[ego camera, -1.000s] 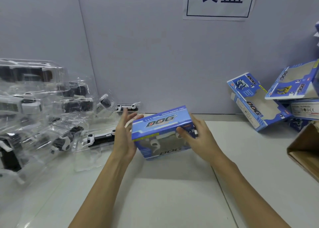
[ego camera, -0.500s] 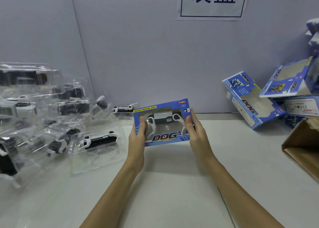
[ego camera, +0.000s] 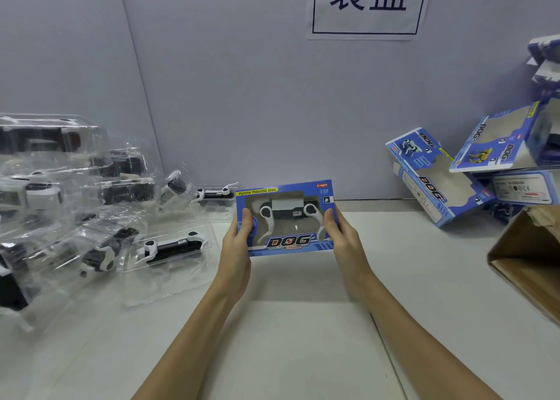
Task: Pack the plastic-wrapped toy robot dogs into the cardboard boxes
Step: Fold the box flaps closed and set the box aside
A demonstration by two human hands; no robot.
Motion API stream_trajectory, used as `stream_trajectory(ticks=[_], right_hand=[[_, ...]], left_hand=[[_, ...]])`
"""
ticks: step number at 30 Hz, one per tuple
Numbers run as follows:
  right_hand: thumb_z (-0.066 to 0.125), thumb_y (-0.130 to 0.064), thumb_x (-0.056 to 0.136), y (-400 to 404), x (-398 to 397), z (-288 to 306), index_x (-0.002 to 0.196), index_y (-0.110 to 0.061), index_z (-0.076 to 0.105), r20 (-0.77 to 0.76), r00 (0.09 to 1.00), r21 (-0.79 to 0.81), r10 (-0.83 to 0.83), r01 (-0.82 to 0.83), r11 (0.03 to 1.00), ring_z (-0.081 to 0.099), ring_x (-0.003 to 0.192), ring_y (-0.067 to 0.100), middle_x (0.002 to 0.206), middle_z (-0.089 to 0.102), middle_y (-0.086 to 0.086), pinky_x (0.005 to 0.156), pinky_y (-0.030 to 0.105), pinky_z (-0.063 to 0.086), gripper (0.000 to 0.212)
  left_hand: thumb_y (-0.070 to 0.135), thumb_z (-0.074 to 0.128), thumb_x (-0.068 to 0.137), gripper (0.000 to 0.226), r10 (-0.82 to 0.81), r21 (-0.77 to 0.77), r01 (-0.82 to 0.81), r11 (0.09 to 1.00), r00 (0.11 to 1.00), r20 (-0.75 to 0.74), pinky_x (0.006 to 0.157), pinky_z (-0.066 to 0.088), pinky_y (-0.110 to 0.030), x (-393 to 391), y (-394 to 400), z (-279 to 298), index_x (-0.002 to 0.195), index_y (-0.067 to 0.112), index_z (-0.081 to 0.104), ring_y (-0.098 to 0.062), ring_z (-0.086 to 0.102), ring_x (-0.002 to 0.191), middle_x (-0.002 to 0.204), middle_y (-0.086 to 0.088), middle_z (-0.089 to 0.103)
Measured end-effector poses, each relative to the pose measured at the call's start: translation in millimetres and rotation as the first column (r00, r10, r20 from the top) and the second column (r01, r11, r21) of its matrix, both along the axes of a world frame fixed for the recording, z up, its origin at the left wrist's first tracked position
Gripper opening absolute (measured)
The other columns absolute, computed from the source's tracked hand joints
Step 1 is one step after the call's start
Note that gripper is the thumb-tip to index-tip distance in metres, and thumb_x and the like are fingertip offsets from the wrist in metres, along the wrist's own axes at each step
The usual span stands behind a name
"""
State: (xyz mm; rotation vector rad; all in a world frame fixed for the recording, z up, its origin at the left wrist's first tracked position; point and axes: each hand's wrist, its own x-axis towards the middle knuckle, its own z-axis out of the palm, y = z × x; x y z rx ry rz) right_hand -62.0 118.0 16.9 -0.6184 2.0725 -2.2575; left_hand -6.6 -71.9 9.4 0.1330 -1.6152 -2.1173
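Observation:
A blue cardboard box [ego camera: 288,242] printed "DOG" stands upright above the table, its window facing me with a black and white toy robot dog [ego camera: 288,210] inside. My left hand [ego camera: 238,242] grips its left end, thumb on the front. Its right end is gripped the same way by my right hand [ego camera: 341,239]. Several plastic-wrapped toy dogs [ego camera: 169,248] lie piled at the left. Several blue boxes with nothing showing in their windows [ego camera: 433,184] lean in a heap at the right.
A brown cardboard carton [ego camera: 527,260] juts in at the right edge. A grey partition wall with a paper sign [ego camera: 366,5] stands behind the white table [ego camera: 288,339].
The box was turned from lying with its top towards me to standing with its window facing me. Both hands shifted to its two ends, and it was raised a little.

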Motion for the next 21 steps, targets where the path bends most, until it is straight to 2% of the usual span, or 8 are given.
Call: stream_trajectory(ticks=[2,4,6,7,10,12,15,21], right_hand=[[0.047,-0.046,0.105,5,-5,-3,0.133,-0.025,0.062,0.032,0.998,0.015,0.058,-0.059,0.998,0.071,0.111,0.035,0.119,0.068,0.022,0.098,0.05,0.055,0.038],[0.049,-0.041,0.106,8,-11,-6,0.13,-0.024,0.06,0.053,0.995,0.045,0.079,-0.082,0.996,0.073,0.108,0.028,0.122,0.068,0.02,0.097,0.042,0.057,0.03],[0.053,-0.053,0.097,8,-12,-6,0.131,-0.022,0.053,0.083,0.995,0.054,0.047,-0.051,0.997,0.075,0.097,0.018,0.12,0.07,0.013,0.084,0.028,0.06,0.046],[0.054,-0.058,0.091,8,-12,-5,0.132,-0.023,0.05,0.089,0.996,0.043,0.018,-0.022,0.999,0.076,0.091,0.015,0.118,0.071,0.01,0.076,0.024,0.059,0.054],[0.054,-0.059,0.089,10,-14,-2,0.138,-0.037,0.047,0.042,0.999,0.003,-0.02,0.02,1.0,0.077,0.09,0.011,0.113,0.074,-0.007,0.068,0.021,0.058,0.054],[0.052,-0.062,0.09,12,-15,0,0.14,-0.047,0.045,0.027,0.999,0.0,-0.041,0.041,0.999,0.076,0.096,0.01,0.11,0.075,-0.016,0.073,0.024,0.06,0.053],[0.053,-0.064,0.09,12,-15,2,0.134,-0.042,0.054,0.023,0.999,0.025,-0.044,0.044,0.999,0.077,0.091,0.016,0.112,0.076,-0.004,0.068,0.025,0.06,0.05],[0.064,-0.055,0.089,19,-14,4,0.129,-0.051,0.054,-0.008,0.997,0.099,0.083,-0.082,0.992,0.078,0.091,0.02,0.097,0.078,0.001,0.064,0.027,0.061,0.042]], left_hand=[[0.048,0.057,0.103,0.034,0.003,0.0,-0.003,1.0,1.0,-0.015,0.099,0.046,-0.045,1,-3,-1,0.113,0.019,0.07,-0.024,0.059,0.103,0.104,-0.005,0.064],[0.045,0.055,0.105,0.025,0.034,-0.064,-0.035,0.997,0.999,-0.007,0.091,0.046,-0.038,-1,-7,-3,0.101,0.03,0.074,-0.016,0.062,0.09,0.09,0.006,0.067],[0.045,0.056,0.104,0.021,0.054,-0.129,-0.053,0.99,0.999,0.005,0.083,0.046,-0.031,-1,-11,-4,0.098,0.037,0.074,-0.01,0.063,0.085,0.086,0.012,0.068],[0.046,0.057,0.103,0.021,0.023,-0.138,-0.021,0.99,1.0,0.008,0.084,0.049,-0.028,-1,-11,-3,0.111,0.036,0.074,-0.009,0.068,0.09,0.095,0.013,0.072],[0.058,0.072,0.088,0.064,-0.022,-0.084,0.024,0.996,0.999,0.023,0.103,0.047,-0.033,1,-11,1,0.146,0.034,0.056,-0.011,0.069,0.114,0.12,0.009,0.074],[0.065,0.076,0.073,0.078,-0.022,-0.082,0.024,0.996,0.999,0.033,0.106,0.044,-0.039,1,-11,1,0.144,0.039,0.054,-0.013,0.068,0.119,0.121,0.008,0.075],[0.068,0.079,0.067,0.078,-0.046,-0.179,0.055,0.982,0.997,0.057,0.092,0.055,-0.04,3,-9,-1,0.135,0.036,0.058,-0.017,0.073,0.11,0.116,0.006,0.077],[0.057,0.089,0.057,0.088,0.025,-0.038,-0.022,0.999,0.996,0.089,0.084,0.06,-0.044,1,-10,-6,0.134,0.031,0.055,-0.015,0.077,0.097,0.112,0.0,0.078]])
